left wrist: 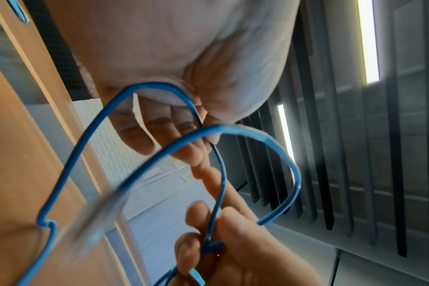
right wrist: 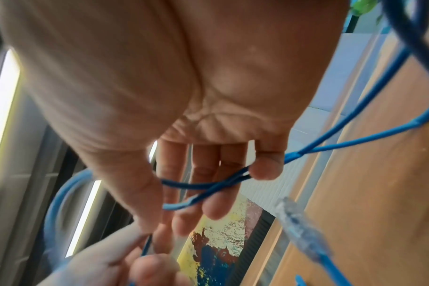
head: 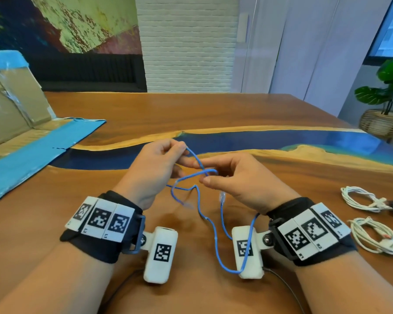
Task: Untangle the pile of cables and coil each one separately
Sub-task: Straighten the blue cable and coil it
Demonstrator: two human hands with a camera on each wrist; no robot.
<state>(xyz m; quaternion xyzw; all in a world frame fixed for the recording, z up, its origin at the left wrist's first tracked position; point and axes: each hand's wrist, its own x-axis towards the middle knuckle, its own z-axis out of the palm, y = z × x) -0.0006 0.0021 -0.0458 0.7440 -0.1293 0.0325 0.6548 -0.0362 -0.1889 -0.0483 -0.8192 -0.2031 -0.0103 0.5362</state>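
Blue cable [head: 204,217] between both hands [head: 191,171]

A thin blue network cable [head: 210,219] with clear plastic end plugs hangs uncoiled above the wooden table, its strands crossing in loose kinked loops. Two white cables lie on the table at the right, well apart from it: the farther coiled white cable [head: 361,199] and the nearer coiled white cable [head: 376,237].
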